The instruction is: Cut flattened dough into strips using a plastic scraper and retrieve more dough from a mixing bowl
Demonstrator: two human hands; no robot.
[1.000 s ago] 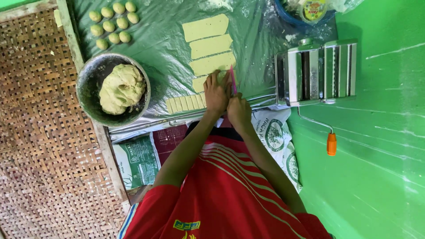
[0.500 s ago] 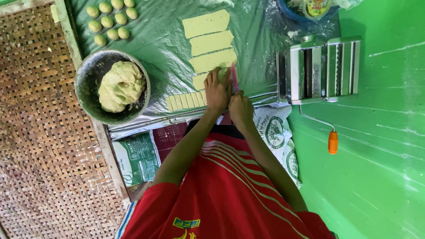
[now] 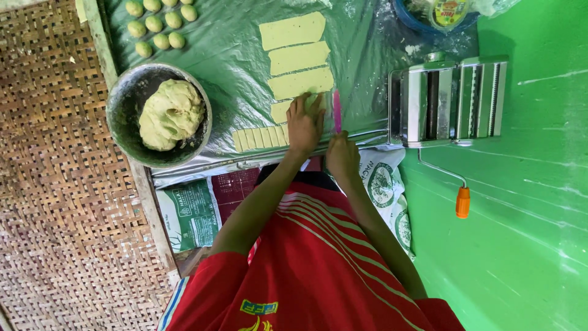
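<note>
The counter (image 3: 245,55), under a sheet of green plastic, fills the upper middle of the frame, with a woven mat wall at the left and a bright green wall at the right. At the upper right stands a steel pasta roller (image 3: 450,101) with an orange-handled crank (image 3: 462,201) hanging below it. To the left sits a dark metal bowl (image 3: 125,132) holding a lump of pale green dough (image 3: 170,113), and a cluster of small dough balls (image 3: 159,24) lies at the top left.

Down the centre run three flat dough rectangles (image 3: 297,55), their long axes lying across the frame. Just below them is the dough sheet being cut (image 3: 280,111), partly under the left hand (image 3: 304,125), which lies flat and pressing on it, fingers spread toward the top of the frame. A row of narrow cut strips (image 3: 260,138) sits just left of that hand.

The right hand (image 3: 342,156) is closed around a pink knife (image 3: 336,111), whose blade points up the frame, touching the sheet's right edge. The knife's length runs across the sheet's long axis, and the right hand is lower in the frame than the left.
</note>
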